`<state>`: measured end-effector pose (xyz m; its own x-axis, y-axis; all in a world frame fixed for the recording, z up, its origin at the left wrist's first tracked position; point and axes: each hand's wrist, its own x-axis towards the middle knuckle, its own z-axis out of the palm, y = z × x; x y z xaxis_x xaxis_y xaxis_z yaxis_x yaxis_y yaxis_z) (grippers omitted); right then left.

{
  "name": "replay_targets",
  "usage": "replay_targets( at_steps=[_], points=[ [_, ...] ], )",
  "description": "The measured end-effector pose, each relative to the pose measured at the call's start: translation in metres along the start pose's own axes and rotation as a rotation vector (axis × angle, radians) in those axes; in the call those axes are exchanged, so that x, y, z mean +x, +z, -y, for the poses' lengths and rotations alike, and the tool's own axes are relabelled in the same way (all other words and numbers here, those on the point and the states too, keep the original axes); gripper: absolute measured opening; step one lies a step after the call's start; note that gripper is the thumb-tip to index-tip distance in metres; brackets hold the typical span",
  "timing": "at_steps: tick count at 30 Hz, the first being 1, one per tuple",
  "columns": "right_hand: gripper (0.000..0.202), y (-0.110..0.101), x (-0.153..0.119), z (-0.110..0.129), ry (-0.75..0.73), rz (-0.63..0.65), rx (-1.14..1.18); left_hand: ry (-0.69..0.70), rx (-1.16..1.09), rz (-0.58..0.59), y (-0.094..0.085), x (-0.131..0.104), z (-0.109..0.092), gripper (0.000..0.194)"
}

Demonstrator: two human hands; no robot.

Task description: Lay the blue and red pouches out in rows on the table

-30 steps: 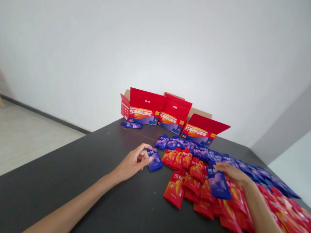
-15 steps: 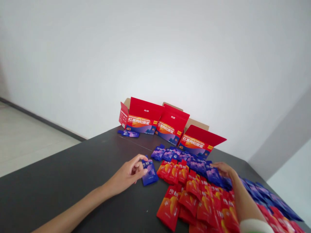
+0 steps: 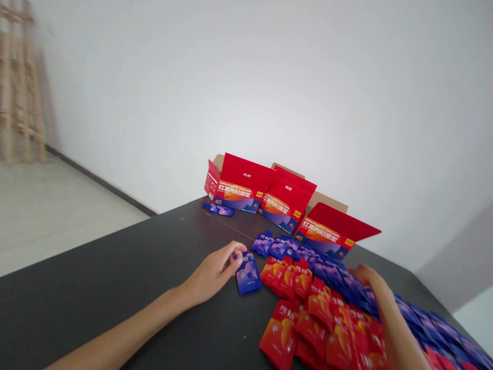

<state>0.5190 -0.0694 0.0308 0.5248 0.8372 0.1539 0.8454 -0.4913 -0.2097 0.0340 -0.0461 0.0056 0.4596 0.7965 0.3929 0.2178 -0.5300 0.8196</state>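
Note:
My left hand [image 3: 220, 268] is closed at the upper left corner of a blue pouch [image 3: 248, 275], its thumb and index finger pinching there. This pouch stands apart, left of the others, its lower edge at the dark tabletop. My right hand [image 3: 366, 277] reaches over a long row of overlapping blue pouches [image 3: 327, 270]. Its fingers are bent together at the upper edge of a blue pouch in that row; the fingertips are partly hidden. In front of the row lies a heap of red pouches [image 3: 319, 303], overlapping one another, and my right forearm passes above its right part.
Three open red-and-blue cartons stand side by side at the back: a left carton [image 3: 239, 192], a middle carton [image 3: 283, 205] and a right carton [image 3: 325, 236]. A few blue pouches [image 3: 219, 209] lie before the left one. Behind is a white wall [image 3: 246, 77]; wooden frames [image 3: 21, 92] lean far left.
The view has turned left, so everything sits further right. My right hand has moved a little right along the blue row; the pouch at its fingertips now lies flatter. My left hand stays at its pouch.

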Motion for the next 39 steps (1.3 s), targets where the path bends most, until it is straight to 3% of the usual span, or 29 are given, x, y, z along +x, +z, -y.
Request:
replay_targets(
  at_steps=[2, 4, 6, 8, 9, 11, 13, 15, 17, 21, 26, 30, 34, 37, 39],
  points=[
    [0.027, -0.016, 0.000, 0.022, -0.093, 0.036, 0.022, 0.023, 0.081, -0.129, -0.004, 0.001, 0.004, 0.024],
    [0.030, -0.030, -0.004, 0.065, -0.316, 0.099, 0.141, 0.023, 0.133, -0.253, -0.010, 0.004, 0.010, 0.025],
    [0.038, -0.036, -0.011, 0.127, -0.639, 0.228, 0.324, 0.011, 0.168, -0.367, -0.016, 0.007, 0.016, 0.026],
    [0.039, -0.026, -0.020, 0.199, -0.861, 0.403, 0.377, -0.005, 0.201, -0.471, -0.021, 0.010, 0.021, 0.026],
    [0.036, -0.016, -0.023, 0.236, -0.903, 0.422, 0.332, -0.017, 0.217, -0.515, -0.023, 0.011, 0.023, 0.026],
    [0.023, 0.015, -0.024, 0.305, -0.919, 0.337, 0.225, -0.046, 0.251, -0.580, -0.026, 0.013, 0.028, 0.025],
    [0.020, 0.053, -0.021, 0.361, -0.918, 0.273, 0.196, -0.070, 0.292, -0.618, -0.027, 0.014, 0.031, 0.025],
    [0.035, 0.090, -0.017, 0.401, -0.918, 0.214, 0.161, -0.077, 0.334, -0.627, -0.027, 0.013, 0.034, 0.025],
    [0.044, 0.121, -0.013, 0.426, -0.910, 0.169, 0.115, -0.068, 0.367, -0.613, -0.025, 0.012, 0.036, 0.025],
    [0.040, 0.156, -0.008, 0.444, -0.854, 0.073, 0.012, -0.049, 0.389, -0.586, -0.024, 0.009, 0.036, 0.027],
    [0.026, 0.160, -0.006, 0.445, -0.843, -0.036, -0.110, -0.099, 0.307, -0.630, -0.026, 0.012, 0.040, 0.027],
    [0.023, 0.141, -0.014, 0.433, -0.893, -0.077, -0.182, -0.251, -0.022, -0.616, -0.030, 0.019, 0.052, 0.022],
    [0.023, 0.105, -0.033, 0.409, -0.908, -0.133, -0.212, -0.425, -0.399, -0.537, -0.035, 0.021, 0.054, 0.029],
    [0.021, 0.079, -0.070, 0.388, -0.955, -0.175, -0.217, -0.499, -0.638, -0.400, -0.035, 0.019, 0.045, 0.049],
    [0.019, 0.071, -0.106, 0.375, -1.014, -0.185, -0.224, -0.549, -0.874, -0.231, -0.031, 0.017, 0.038, 0.059]
  ],
)
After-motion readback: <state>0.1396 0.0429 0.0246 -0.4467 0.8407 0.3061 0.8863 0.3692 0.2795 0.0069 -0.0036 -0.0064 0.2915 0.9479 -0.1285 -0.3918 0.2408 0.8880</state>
